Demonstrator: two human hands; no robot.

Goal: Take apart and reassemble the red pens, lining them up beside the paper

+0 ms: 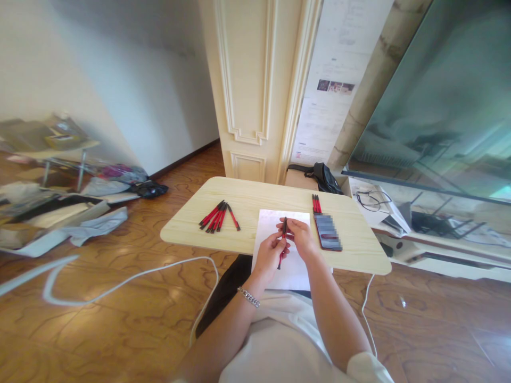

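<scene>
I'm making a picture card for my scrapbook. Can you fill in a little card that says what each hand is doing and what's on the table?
left hand: grips the lower part of a red and black pen; bracelet on its wrist
right hand: pinches the same pen near its top
under the hands: white paper
table: small, light wood
left of the paper: pile of pens
right of the paper: phone, with a few more pens just beyond it
</scene>
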